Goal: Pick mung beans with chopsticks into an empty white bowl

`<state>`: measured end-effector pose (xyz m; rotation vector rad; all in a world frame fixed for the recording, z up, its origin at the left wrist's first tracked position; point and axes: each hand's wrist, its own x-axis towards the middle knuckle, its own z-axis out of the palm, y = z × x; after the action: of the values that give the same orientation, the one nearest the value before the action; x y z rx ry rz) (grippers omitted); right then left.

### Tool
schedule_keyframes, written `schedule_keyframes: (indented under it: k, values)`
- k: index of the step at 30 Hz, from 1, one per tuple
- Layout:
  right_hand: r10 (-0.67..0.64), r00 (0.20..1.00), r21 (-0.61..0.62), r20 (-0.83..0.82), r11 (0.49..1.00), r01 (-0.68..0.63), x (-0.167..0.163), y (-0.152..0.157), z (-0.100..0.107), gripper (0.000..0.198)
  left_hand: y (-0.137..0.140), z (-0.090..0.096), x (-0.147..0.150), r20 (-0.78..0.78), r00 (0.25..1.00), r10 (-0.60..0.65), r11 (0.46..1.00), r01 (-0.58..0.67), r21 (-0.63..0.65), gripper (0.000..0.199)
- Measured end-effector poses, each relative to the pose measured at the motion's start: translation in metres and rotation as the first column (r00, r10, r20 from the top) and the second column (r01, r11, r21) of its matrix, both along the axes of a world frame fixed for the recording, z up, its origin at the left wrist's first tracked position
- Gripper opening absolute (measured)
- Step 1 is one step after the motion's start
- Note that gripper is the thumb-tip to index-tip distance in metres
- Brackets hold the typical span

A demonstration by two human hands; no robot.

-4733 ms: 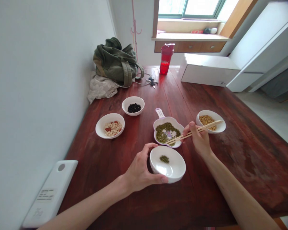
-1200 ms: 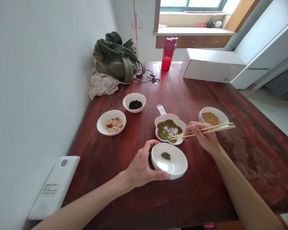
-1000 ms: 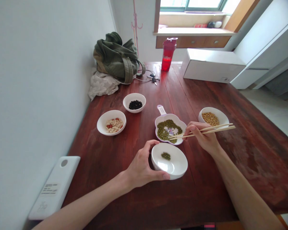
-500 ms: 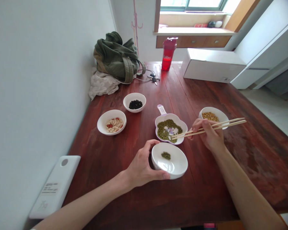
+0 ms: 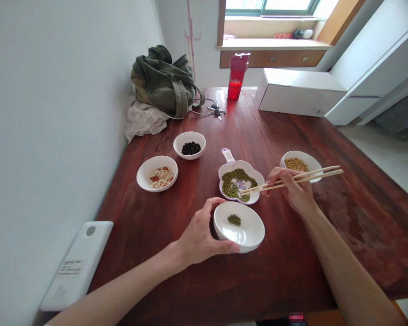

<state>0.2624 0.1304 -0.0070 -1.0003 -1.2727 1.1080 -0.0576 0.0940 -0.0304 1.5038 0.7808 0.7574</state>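
Observation:
My left hand [image 5: 200,235] grips a white bowl [image 5: 250,231] by its left side, thumb at the near edge and fingers at the far rim. A small heap of mung beans [image 5: 234,220] lies in that bowl, which looks tilted. In my right hand [image 5: 292,188] is a pair of wooden chopsticks [image 5: 313,175], their tips close together among the mung beans [image 5: 238,174] in a flower-shaped dish [image 5: 255,167] with a purple rim and a short handle. Whether a bean sits between the tips is too small to tell. This dish stands just beyond the held bowl.
Left of the dish stand a bowl of peanuts [image 5: 143,174] and a bowl of black beans [image 5: 177,144]; a bowl of yellow beans [image 5: 309,158] is behind my right hand. Farther back are a green bag [image 5: 163,86], keys [image 5: 216,111], a red shaker bottle [image 5: 237,77] and a white box [image 5: 299,93].
The chopstick tips have moved slightly left and toward me within the dish, my right hand going with them. My left hand keeps its hold on the bowl. The whole view has shifted a little.

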Motion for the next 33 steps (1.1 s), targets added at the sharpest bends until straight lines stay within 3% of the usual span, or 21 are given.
schedule_keyframes:
  k: [5,9,19,33]
  values:
    - [-0.036,0.975,0.037,0.218,0.999,0.029,-0.0061,0.0001,0.0034,0.05,0.0001,-0.0017,0.0001,-0.006,1.0,0.008,1.0,-0.008,0.006,0.102]
    - [-0.034,0.953,0.059,0.3,0.998,0.017,-0.0076,-0.0003,0.0038,0.053,0.0007,-0.002,0.0003,0.007,1.0,0.003,1.0,-0.003,-0.002,0.102]
    - [-0.009,0.929,0.109,0.37,0.994,-0.033,-0.0069,0.0002,0.004,0.051,-0.0004,0.001,0.0001,-0.016,1.0,0.007,1.0,-0.007,-0.01,0.103]
    - [0.004,0.946,0.066,0.325,0.997,-0.027,-0.0078,-0.0005,0.0036,0.049,-0.0001,-0.0004,-0.0008,-0.004,1.0,0.003,1.0,-0.003,-0.008,0.104]
